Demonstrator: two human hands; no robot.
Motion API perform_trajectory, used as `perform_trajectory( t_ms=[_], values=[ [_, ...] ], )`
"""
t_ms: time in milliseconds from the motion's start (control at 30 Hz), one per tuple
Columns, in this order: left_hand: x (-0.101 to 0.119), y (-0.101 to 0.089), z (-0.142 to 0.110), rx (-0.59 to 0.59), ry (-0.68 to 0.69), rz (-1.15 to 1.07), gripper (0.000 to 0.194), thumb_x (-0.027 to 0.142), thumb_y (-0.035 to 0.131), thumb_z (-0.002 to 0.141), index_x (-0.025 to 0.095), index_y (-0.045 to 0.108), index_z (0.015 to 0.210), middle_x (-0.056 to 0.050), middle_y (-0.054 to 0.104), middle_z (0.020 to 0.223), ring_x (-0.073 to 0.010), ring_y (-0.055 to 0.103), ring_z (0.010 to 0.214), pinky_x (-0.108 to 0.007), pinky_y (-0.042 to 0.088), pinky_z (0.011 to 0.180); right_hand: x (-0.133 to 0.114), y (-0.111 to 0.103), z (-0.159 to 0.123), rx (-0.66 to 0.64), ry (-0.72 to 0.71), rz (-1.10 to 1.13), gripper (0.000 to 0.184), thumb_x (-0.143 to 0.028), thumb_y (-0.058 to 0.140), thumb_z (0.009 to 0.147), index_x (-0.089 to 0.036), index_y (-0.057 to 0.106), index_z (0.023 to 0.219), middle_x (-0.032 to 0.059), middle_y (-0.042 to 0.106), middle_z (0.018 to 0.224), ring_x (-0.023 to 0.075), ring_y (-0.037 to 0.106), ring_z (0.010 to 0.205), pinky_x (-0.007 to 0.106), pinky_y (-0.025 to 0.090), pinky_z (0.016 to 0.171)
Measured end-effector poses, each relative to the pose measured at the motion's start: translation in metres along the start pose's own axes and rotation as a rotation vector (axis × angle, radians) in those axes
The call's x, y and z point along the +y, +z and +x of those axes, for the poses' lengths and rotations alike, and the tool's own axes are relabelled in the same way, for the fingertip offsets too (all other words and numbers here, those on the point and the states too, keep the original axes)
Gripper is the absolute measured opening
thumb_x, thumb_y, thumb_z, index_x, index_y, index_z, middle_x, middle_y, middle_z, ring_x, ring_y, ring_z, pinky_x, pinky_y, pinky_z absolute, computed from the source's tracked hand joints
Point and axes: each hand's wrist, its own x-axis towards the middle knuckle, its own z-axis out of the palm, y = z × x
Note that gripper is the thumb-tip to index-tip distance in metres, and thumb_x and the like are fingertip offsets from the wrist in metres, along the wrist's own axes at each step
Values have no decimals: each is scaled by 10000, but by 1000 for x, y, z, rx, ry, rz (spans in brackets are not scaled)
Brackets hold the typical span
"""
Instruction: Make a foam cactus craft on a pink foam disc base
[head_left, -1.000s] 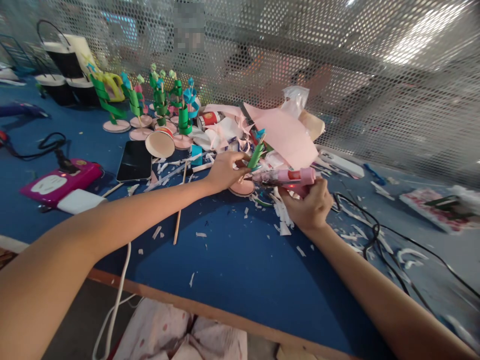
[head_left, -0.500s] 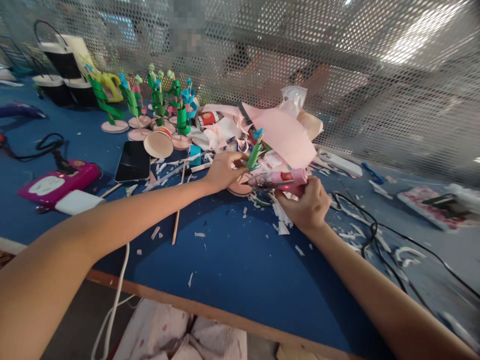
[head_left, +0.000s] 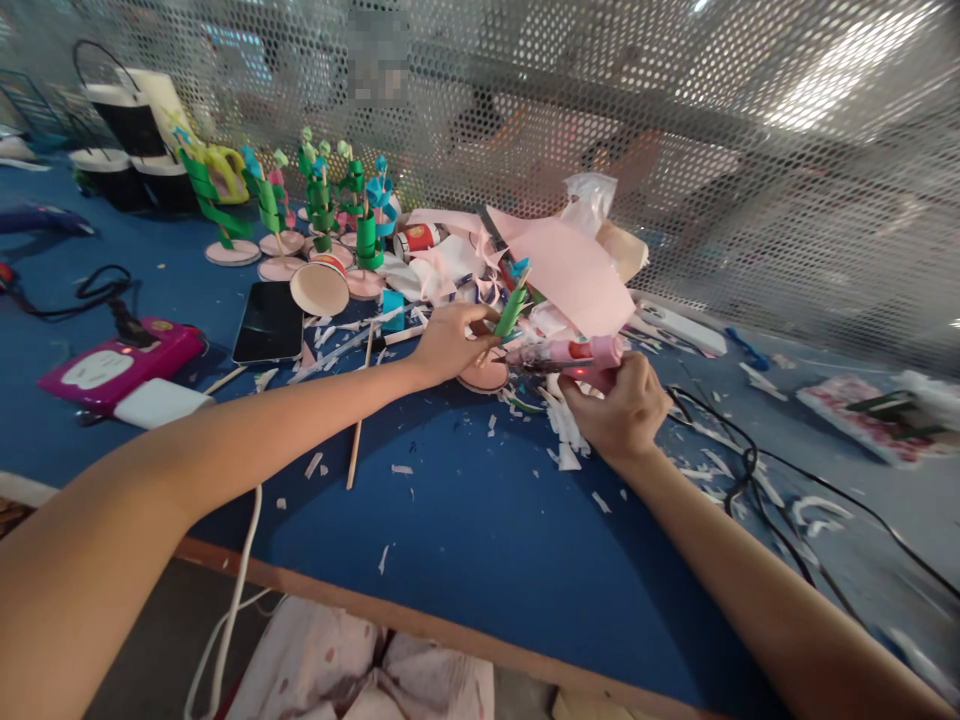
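Observation:
My left hand is closed round the lower part of a paper flower with green leaves and a small blue top. Its stem stands over a round pink base, partly covered by my fingers. In my right hand is a pink glue gun with a small red light glowing. The gun's nozzle points left, close to the flower's foot; whether it touches cannot be made out.
Finished-looking paper flowers on round bases stand at the back left. A phone, a paper cup, a magenta power strip and a wooden stick lie left. Pink paper, scraps and a black cable lie right.
My right hand has drawn the glue gun slightly to the right, away from the flower's base. My left hand keeps its hold on the flower.

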Motion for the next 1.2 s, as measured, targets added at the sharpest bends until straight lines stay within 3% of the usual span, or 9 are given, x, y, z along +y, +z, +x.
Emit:
perform_trajectory(
  t_ms=[567, 867, 1200],
  values=[
    [5, 0, 0, 4, -35, 12, 130, 171, 730, 705, 160, 687, 828, -29, 716, 788, -183, 643, 785, -318, 472, 780, 1, 5, -4, -203, 234, 95, 323, -408, 570, 646, -238, 307, 723, 3, 454, 596, 202, 520, 583, 315, 421, 538],
    [5, -2, 0, -19, -34, -17, 131, 213, 720, 716, 149, 691, 827, -38, 716, 807, -173, 637, 765, -300, 466, 760, -2, 1, -3, -133, 167, 77, 320, -390, 585, 615, -242, 311, 691, -15, 436, 555, 179, 493, 516, 289, 375, 479],
    [7, -3, 1, -18, -52, 8, 144, 221, 727, 707, 155, 696, 830, -22, 719, 766, -169, 649, 761, -286, 472, 754, -6, -6, 0, -180, 79, 37, 340, -490, 580, 738, -224, 377, 674, 25, 444, 576, 191, 495, 569, 303, 382, 524]
  ],
)
